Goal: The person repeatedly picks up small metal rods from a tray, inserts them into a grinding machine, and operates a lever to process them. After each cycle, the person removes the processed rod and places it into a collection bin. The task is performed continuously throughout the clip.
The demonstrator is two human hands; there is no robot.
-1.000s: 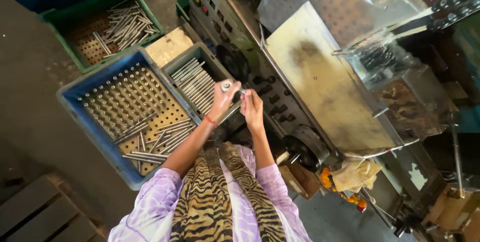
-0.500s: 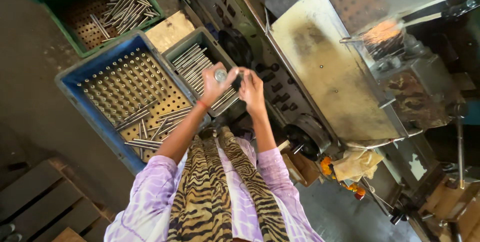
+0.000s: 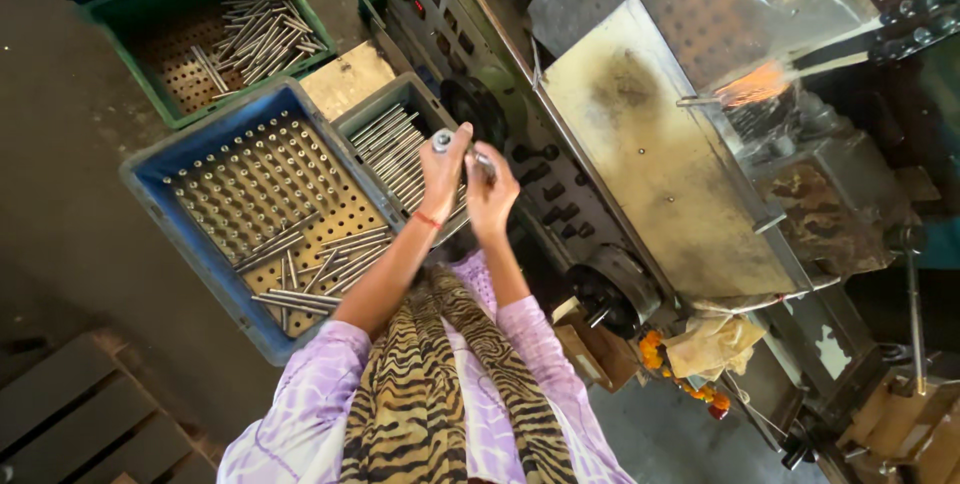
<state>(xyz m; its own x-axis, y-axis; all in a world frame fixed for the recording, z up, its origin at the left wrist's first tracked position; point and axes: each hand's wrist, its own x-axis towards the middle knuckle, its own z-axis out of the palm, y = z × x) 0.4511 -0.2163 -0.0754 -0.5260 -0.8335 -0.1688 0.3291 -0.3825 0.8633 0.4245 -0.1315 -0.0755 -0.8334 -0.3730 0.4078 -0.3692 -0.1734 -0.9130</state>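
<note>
**Both hands on a short steel rod above the grey crate**

I see my left hand [image 3: 443, 172] raised over the grey crate [image 3: 372, 116], its fingers pinched around a short metal rod [image 3: 442, 141] whose rounded end shows at my fingertips. My right hand [image 3: 490, 196] is right beside it, touching, fingers curled around the other end of the same piece; I can't tell how much of the rod lies between my palms. The grey crate below holds a row of long rods [image 3: 395, 149] laid side by side. To its left, the blue crate [image 3: 190, 244] has a perforated floor with loose rods scattered toward the near corner, and a green crate [image 3: 125, 59] farther off holds another small heap. The machine [image 3: 640, 174] stands just in front of me.

I judge the rod to be stiff, dense for its size, and possibly oily, so slippery. It is best gripped mid-shaft, with fingers wrapped around it rather than pinched at the tip.
</note>
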